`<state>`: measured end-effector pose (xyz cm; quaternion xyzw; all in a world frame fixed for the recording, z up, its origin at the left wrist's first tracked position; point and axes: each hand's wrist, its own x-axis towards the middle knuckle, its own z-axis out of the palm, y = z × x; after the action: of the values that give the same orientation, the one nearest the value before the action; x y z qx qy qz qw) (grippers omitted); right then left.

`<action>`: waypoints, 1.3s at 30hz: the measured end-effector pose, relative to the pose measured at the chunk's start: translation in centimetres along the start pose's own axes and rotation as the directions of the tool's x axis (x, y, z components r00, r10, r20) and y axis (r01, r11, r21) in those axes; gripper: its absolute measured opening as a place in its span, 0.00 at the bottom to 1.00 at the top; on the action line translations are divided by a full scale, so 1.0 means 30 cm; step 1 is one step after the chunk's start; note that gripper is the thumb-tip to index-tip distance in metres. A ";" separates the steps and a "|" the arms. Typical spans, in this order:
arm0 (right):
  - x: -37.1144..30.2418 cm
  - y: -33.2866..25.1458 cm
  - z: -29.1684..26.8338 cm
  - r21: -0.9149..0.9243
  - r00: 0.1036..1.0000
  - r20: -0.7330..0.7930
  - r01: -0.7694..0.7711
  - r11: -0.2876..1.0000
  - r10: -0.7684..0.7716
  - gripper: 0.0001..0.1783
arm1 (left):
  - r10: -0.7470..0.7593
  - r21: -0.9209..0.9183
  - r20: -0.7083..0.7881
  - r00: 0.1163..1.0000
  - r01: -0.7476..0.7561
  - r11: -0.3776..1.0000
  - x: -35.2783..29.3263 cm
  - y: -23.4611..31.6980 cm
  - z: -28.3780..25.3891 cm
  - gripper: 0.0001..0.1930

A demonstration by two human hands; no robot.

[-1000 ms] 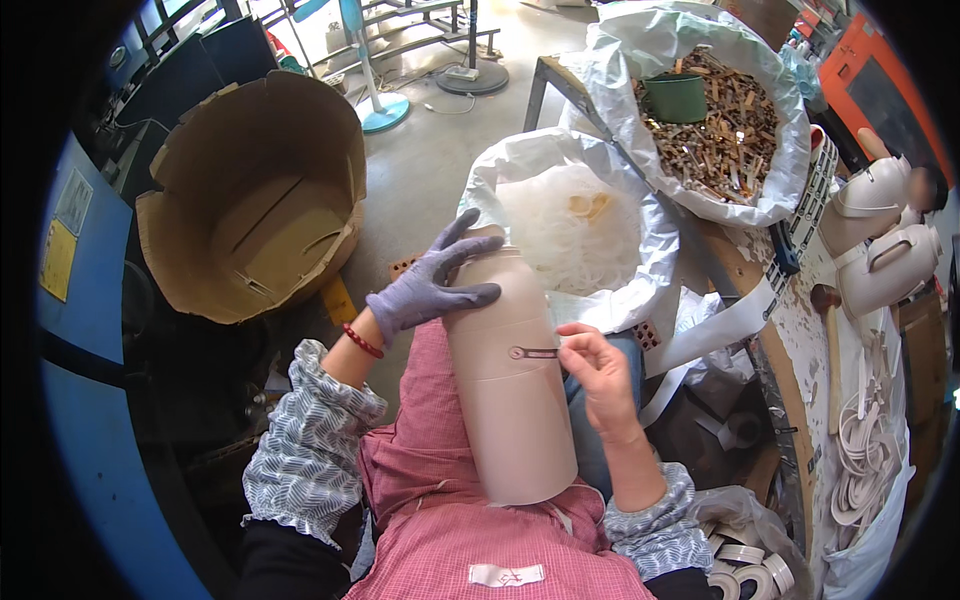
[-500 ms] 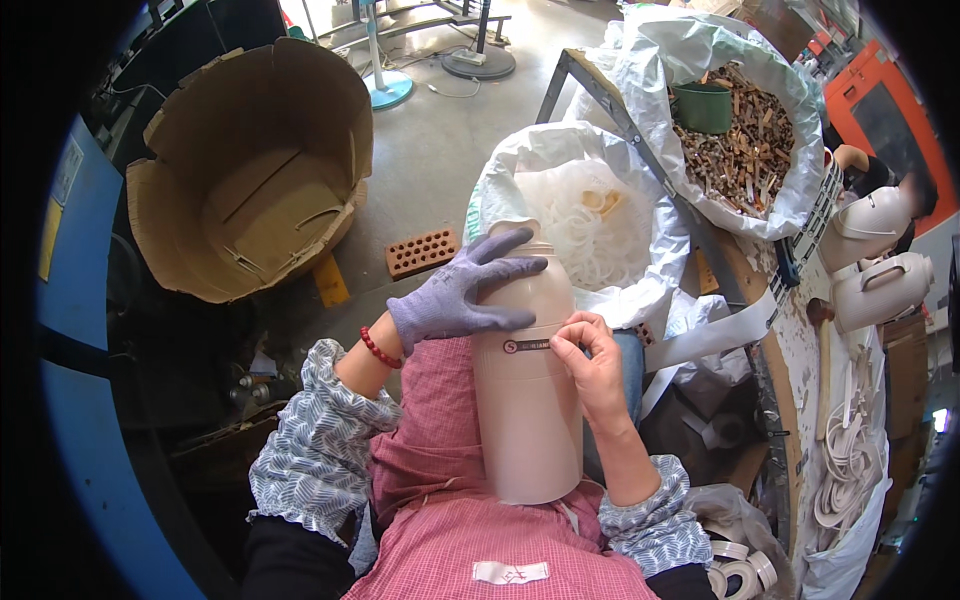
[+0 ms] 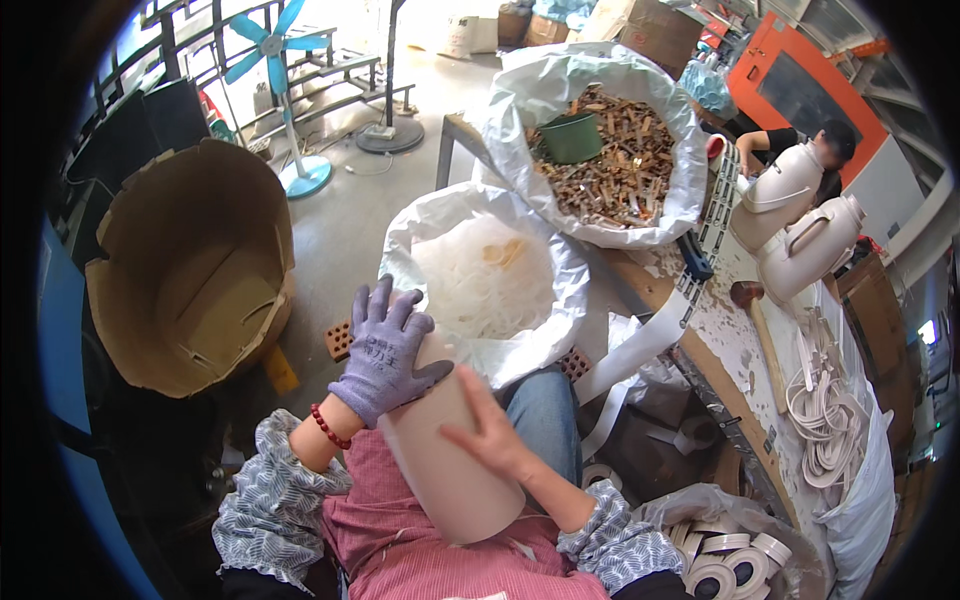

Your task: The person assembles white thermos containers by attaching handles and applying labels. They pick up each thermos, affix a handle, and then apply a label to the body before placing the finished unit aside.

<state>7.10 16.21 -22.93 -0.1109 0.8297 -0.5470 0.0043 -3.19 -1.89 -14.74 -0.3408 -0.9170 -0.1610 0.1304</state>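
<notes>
A pale pink thermos jug body (image 3: 447,470) leans across my lap, its upper end tilted away to the left. My left hand (image 3: 380,352), in a purple-grey work glove, grips its shoulder with the fingers spread. Bare and slightly blurred, my right hand (image 3: 487,425) holds the jug's right side, thumb over the front and fingers along the wall. The jug's mouth is mostly behind the glove, and its dark label strip is not visible. Just beyond the jug stands a white sack (image 3: 565,275) of translucent plastic rings (image 3: 480,290).
A big cardboard bin (image 3: 270,330) stands left. Another sack (image 3: 690,190) holds brown scraps and a green tub (image 3: 570,138). The right-hand bench carries a hammer (image 3: 765,350), white straps (image 3: 825,430) and jugs (image 3: 810,245); a person works behind. Ring parts (image 3: 725,565) lie lower right.
The view has swung to the right and up. My right hand has gone from pinching at the label to lying along the jug's side. The jug has tilted and turned, taking the label out of sight.
</notes>
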 end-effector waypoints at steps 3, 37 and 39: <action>0.087 -0.130 -0.027 -0.128 0.887 0.221 0.438 0.890 -0.405 0.34 | 0.084 -0.048 0.333 0.939 -0.072 0.996 0.091 -0.046 -0.041 0.27; 0.768 0.161 -0.986 -0.721 0.794 -0.516 -0.198 0.664 -0.323 0.08 | 0.017 -0.443 0.464 0.886 0.216 0.870 -0.172 0.101 -0.014 0.23; 0.745 0.161 -0.992 -0.792 0.722 -0.466 -0.083 0.605 -0.512 0.07 | 0.076 -0.522 0.423 0.903 0.175 0.835 -0.173 0.084 -0.001 0.23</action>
<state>-19.40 40.80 -12.82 -0.0099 0.9039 -0.1377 -0.4049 2.31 -3.12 -16.00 -0.3660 -0.8466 -0.3415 -0.1807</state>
